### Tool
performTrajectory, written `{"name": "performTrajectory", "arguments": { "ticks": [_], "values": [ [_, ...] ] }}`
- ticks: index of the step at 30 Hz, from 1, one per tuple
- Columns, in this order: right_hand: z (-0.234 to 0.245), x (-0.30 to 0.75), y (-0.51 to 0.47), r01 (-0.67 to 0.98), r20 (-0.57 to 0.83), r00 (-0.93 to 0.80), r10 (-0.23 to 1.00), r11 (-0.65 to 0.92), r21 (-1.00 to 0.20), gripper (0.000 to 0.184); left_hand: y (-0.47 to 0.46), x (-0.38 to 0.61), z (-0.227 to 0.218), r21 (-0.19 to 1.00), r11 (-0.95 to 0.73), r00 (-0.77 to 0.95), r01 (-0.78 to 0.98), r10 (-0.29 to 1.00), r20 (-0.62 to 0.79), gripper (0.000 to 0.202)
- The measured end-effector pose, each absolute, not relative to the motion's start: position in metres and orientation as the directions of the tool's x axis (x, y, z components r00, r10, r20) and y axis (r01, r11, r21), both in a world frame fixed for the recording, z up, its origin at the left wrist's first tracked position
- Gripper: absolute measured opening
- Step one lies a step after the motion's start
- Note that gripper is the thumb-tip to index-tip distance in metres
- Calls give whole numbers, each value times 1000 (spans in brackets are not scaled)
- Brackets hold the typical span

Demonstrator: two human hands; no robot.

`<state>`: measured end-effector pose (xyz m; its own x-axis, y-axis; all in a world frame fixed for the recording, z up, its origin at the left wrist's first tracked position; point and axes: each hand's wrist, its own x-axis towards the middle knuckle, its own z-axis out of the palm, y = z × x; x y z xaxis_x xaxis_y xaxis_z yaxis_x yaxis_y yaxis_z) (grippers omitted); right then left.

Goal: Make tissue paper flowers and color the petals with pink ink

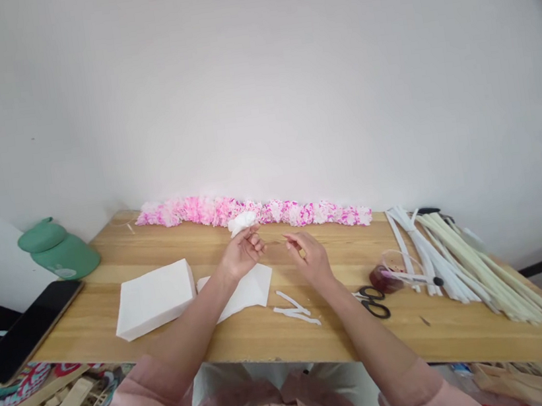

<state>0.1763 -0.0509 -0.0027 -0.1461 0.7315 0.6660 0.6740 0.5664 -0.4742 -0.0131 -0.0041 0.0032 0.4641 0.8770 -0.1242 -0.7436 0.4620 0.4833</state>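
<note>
My left hand (244, 254) is closed, with a white crumpled paper flower (242, 221) at its fingertips. To its right, my right hand (313, 257) pinches the end of what looks like a fine thread (274, 241) that runs across from the left hand; it is too thin to make out well. Beneath my left wrist lies a flat white sheet (250, 291). Between my forearms are several short white fuzzy strips (295, 309). Behind my hands, a long row of pink and white ruffled flowers (197, 211) lies along the wall.
A white block-shaped stack (156, 298) sits left on the wooden table (289, 344). Farther left are a green lidded container (65, 253) and a black flat device (26, 335). Rightward lie black-handled scissors (377, 305), a dark red round object (383, 278), white strips (430, 255) and cream strips (490, 274).
</note>
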Motion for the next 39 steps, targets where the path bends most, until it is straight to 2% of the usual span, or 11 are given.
{"name": "performTrajectory", "arguments": {
  "ticks": [2,4,6,8,11,15,18,23,28,35,39],
  "values": [
    [-3,176,-51,681,658,-161,736,565,-466,22,-5,-12,4,533,444,472,-721,877,-93,15],
    [-4,175,-52,689,641,-176,747,559,-462,22,-6,-10,3,671,359,445,-649,894,-48,15],
    [-6,174,-51,697,622,-177,762,544,-468,22,-6,-9,-1,880,147,315,-452,949,3,11],
    [-8,174,-50,710,605,-168,778,522,-474,22,-5,-8,-8,989,-73,105,-126,991,87,3],
    [-10,175,-48,726,593,-159,790,500,-472,22,-2,-9,-17,994,-107,0,5,994,107,3],
    [-9,175,-48,717,582,-168,795,504,-481,23,0,-10,-18,994,-101,-33,43,994,102,8],
    [-9,174,-48,680,551,-132,824,480,-555,25,-2,-9,-16,993,-106,-28,56,994,107,9],
    [-3,173,-49,507,460,29,887,384,-772,41,-8,-8,-8,988,-152,59,22,987,150,11],
    [14,175,-47,368,438,124,891,368,-854,43,-18,-7,5,988,-139,276,-71,949,153,13],
    [25,170,-31,44,227,45,973,225,-973,46,-20,-2,11,972,96,324,-215,946,-22,14],
    [21,167,-28,-84,116,-27,993,113,-990,50,-21,-3,10,983,127,394,-131,917,-66,16]
  ]
}}
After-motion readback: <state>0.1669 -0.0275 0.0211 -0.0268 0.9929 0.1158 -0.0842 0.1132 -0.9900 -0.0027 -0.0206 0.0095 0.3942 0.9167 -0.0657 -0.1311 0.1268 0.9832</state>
